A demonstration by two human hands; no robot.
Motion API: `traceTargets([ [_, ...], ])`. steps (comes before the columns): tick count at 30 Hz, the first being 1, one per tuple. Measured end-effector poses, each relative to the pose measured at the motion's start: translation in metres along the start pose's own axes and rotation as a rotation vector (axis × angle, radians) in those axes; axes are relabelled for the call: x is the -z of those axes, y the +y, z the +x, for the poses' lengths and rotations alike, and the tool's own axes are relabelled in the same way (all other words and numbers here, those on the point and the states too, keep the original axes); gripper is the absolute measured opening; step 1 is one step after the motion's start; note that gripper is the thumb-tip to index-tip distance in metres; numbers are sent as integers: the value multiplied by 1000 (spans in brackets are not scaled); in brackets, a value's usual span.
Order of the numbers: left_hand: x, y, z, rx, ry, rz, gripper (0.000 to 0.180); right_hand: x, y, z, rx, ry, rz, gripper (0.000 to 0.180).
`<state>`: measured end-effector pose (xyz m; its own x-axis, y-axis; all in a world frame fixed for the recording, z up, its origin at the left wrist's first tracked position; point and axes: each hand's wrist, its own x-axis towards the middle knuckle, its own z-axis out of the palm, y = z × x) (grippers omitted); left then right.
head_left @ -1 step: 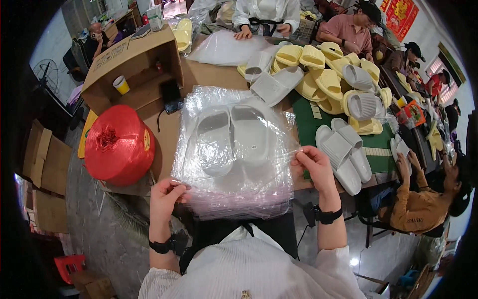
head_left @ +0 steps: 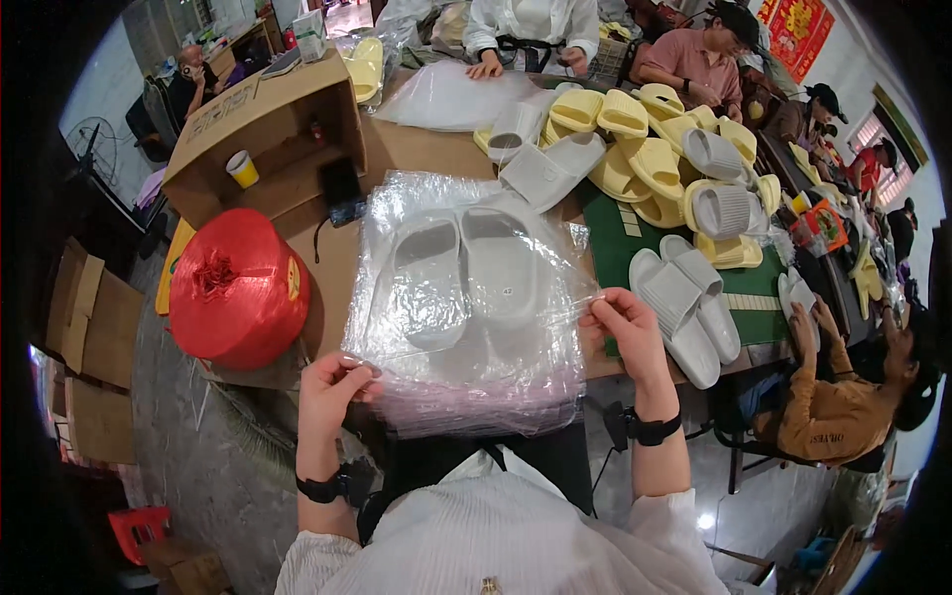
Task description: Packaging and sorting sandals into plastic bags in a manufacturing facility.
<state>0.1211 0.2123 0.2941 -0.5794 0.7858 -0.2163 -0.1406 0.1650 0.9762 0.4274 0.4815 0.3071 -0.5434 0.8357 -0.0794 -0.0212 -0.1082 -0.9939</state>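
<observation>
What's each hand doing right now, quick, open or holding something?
Left hand: closed, thumb and finger pinching the clear rectangular plastic bag near its lower left corner.
Right hand: closed, pinching that bag's right edge.

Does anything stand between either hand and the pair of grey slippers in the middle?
Yes: clear plastic covers the grey slippers, and the left hand and right hand pinch its edges. Nothing else visible stands between them.

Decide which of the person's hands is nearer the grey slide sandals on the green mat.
Right. The right hand is just left of the grey slide sandals; the left hand is farther left, across the clear plastic bag.
</observation>
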Motion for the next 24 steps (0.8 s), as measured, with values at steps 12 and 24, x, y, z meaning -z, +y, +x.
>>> traceTargets([
  [12, -19, -4, -17, 138, 4, 358, 31, -5, 22, -7, -108, 47, -11, 13],
  [24, -32, -5, -7, 153, -127, -46, 8, 11, 9, -10, -85, 33, 9, 14],
])
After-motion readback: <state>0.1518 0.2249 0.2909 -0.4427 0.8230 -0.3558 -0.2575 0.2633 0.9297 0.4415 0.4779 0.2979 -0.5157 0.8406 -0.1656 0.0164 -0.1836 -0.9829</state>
